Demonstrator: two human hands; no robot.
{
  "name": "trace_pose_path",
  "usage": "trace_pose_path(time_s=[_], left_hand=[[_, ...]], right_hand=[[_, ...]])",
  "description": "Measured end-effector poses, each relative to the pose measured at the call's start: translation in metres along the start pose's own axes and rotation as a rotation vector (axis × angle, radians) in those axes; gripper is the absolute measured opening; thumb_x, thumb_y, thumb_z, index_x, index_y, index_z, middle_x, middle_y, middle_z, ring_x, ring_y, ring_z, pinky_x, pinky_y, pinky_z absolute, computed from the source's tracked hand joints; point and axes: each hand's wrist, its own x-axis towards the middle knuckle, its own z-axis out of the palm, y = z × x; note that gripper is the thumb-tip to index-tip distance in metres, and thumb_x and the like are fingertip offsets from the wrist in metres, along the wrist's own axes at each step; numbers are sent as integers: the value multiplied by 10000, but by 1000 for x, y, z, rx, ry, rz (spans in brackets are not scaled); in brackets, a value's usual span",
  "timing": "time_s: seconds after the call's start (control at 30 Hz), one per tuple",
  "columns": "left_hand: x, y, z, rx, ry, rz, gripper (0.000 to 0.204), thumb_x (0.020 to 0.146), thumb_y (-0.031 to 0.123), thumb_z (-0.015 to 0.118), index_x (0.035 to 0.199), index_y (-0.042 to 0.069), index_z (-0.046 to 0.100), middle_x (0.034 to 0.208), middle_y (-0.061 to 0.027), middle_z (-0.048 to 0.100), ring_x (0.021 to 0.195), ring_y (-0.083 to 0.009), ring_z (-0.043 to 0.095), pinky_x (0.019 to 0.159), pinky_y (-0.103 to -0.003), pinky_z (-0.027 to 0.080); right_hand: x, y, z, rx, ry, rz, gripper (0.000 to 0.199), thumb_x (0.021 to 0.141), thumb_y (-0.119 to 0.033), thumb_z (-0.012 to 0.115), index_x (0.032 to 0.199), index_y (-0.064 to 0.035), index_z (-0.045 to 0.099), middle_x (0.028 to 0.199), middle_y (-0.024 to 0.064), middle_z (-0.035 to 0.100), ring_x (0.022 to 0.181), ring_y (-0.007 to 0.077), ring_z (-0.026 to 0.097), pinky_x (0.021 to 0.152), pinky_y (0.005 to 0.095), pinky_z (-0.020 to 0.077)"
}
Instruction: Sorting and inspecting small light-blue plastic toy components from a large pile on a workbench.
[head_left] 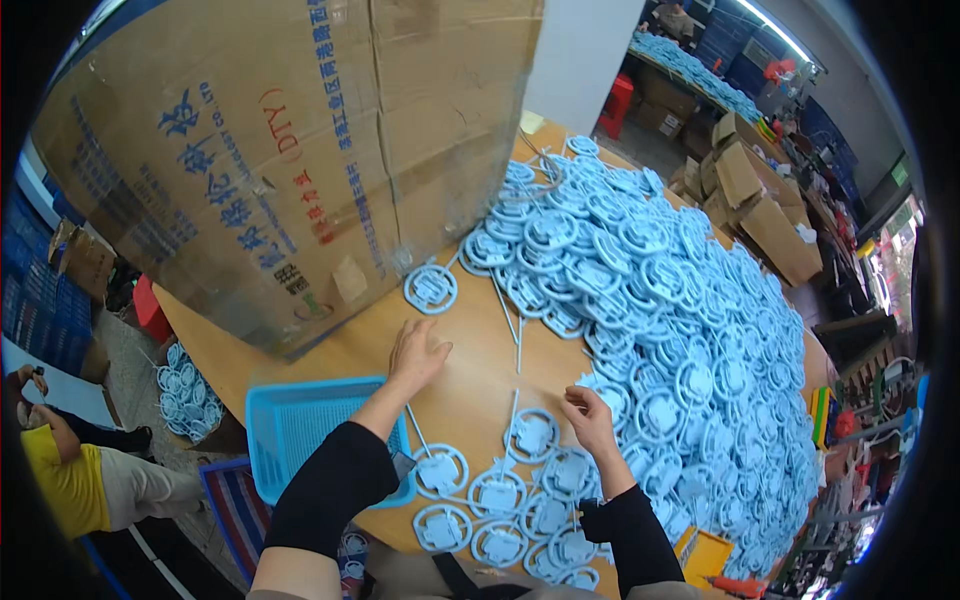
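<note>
My left hand point(416, 357) is over the wooden table with its thumb apart from its fingers. It holds nothing, just below a light-blue ring-shaped plastic piece point(431, 289) with a thin stick. My right hand point(588, 414) is at the left edge of a big heap of the same pieces point(640, 270). Its fingers are loosely bent, with nothing visible in them. Close to it lies a ring piece point(532, 435) whose stick points away from me. Several more ring pieces point(497, 492) are spread between my forearms. A blue plastic basket point(262, 425) stands left of them, partly behind my left sleeve.
A large cardboard box point(300, 130) stands on the table point(470, 365) at the far left. Near the front right is a yellow tray point(703, 552). On the floor at left, a carton of blue pieces point(188, 395) sits near a person in yellow point(65, 480). Open cartons point(765, 205) stand beyond the heap.
</note>
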Motion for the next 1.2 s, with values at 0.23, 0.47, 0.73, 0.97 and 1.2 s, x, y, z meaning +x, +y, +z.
trace_pose_path(time_s=[0.23, 0.47, 0.73, 0.97, 1.2], left_hand=[[89, -10, -44, 305, 81, -68, 608, 715, 273, 682, 1240, 43, 478, 1254, -163, 457, 1175, -333, 422, 978, -463, 346], [96, 9, 19, 451, 2, -53, 544, 705, 365, 696, 1171, 135, 535, 1160, -169, 500, 1124, -384, 456, 911, -512, 388], [54, 2, 19, 336, -51, -8, 425, 719, 163, 673, 1124, 80, 572, 1129, -181, 518, 1030, -378, 543, 859, -460, 473], [-1, 27, -43, 151, -375, -272, 898, 574, 351, 775, 1330, 66, 383, 1224, -253, 477, 1141, -402, 487, 935, -436, 436], [-89, 47, -20, -404, -318, -148, 1041, 573, 383, 800, 1389, 10, 273, 1265, -311, 398, 1134, -401, 470, 937, -379, 423]], right_hand=[[76, -9, 3, -1088, -114, -370, 268, 682, -145, 649, 928, -48, 605, 1018, 146, 599, 986, 343, 546, 801, 454, 438], [58, 16, -16, -1072, 0, -528, 206, 649, -157, 648, 834, -69, 629, 870, 124, 626, 788, 338, 577, 702, 448, 425], [55, 43, -4, -1078, -255, -564, 338, 844, -254, 611, 1117, -68, 544, 928, 128, 608, 809, 275, 586, 722, 397, 478], [47, 33, 16, -529, -145, -345, 152, 751, -138, 637, 867, -43, 609, 755, 110, 606, 706, 251, 581, 621, 352, 452], [-25, -102, 61, 349, -256, -334, 190, 921, -67, 505, 1092, 1, 552, 1026, 58, 596, 889, 116, 551, 789, 243, 431]])
